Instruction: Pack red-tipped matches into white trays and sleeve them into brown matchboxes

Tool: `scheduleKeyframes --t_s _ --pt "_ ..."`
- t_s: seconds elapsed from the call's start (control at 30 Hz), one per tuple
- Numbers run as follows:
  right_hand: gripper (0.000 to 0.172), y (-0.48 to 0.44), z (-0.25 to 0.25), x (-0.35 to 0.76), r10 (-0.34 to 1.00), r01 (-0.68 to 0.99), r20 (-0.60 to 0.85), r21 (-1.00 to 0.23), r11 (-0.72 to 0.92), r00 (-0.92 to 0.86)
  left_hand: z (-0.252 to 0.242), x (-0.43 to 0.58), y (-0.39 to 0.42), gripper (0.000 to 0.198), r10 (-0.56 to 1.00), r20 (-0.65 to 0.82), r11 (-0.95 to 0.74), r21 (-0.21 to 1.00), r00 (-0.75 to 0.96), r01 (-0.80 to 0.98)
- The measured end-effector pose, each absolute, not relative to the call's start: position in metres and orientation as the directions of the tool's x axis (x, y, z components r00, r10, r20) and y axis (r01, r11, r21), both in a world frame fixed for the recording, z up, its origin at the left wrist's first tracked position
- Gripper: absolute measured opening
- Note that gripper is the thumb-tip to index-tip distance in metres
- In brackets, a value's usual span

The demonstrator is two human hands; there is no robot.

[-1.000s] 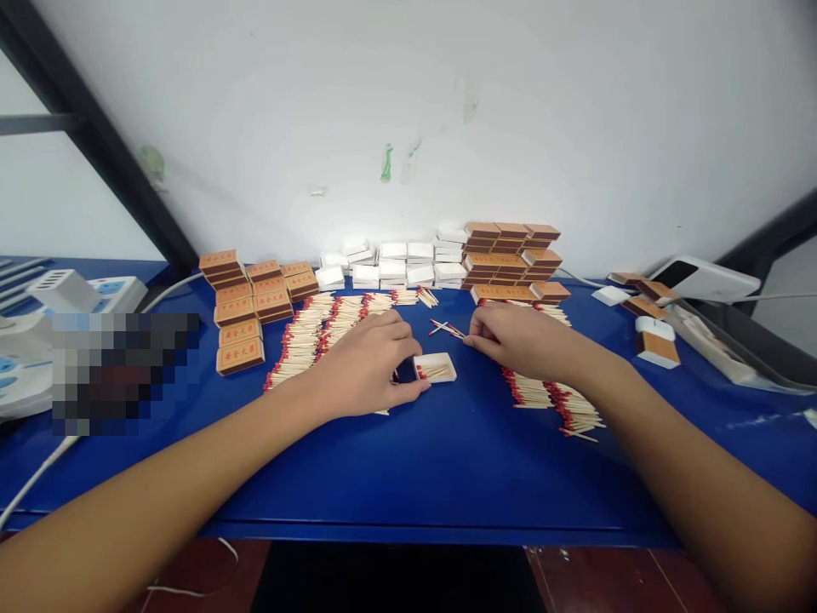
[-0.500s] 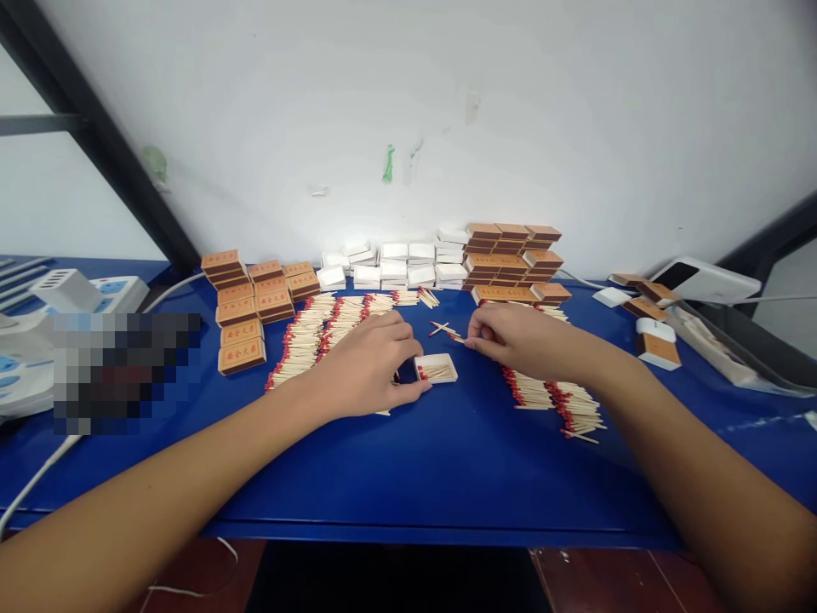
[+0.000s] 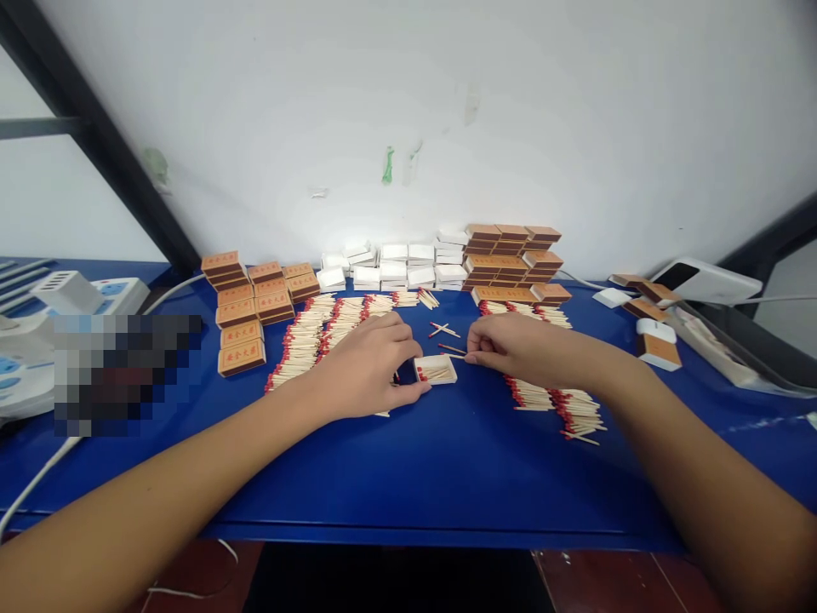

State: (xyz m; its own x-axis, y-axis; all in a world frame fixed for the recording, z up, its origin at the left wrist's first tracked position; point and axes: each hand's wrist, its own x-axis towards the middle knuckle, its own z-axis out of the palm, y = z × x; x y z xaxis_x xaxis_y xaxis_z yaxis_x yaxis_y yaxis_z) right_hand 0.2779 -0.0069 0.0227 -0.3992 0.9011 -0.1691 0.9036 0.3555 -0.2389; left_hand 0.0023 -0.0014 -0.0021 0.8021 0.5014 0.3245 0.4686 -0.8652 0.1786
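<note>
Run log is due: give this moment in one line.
left hand: at left end of tray; tray: matches inside; right hand: pinching match by plain end; table: crossed matches behind tray

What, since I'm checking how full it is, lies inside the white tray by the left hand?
Matches lie in the tray, red heads toward the left hand. Whatever lies beneath them is covered; their number can't be made out.
</note>
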Motion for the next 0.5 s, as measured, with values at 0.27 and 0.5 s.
scheduleKeyframes --t_s 0.27,0.5 --pt "0.018 -0.008 0.02 0.272 0.903 0.886 -0.072 -0.239 0.397 -0.424 -0.004 0.002 0.0 0.029 0.506 0.318 -0.863 0.17 0.802 0.477" --pt "0.021 -0.007 0.015 0.263 0.891 0.87 -0.057 -0.256 0.422 -0.45 -0.003 0.003 -0.002 0.029 0.504 0.33 -0.863 0.176 0.798 0.473"
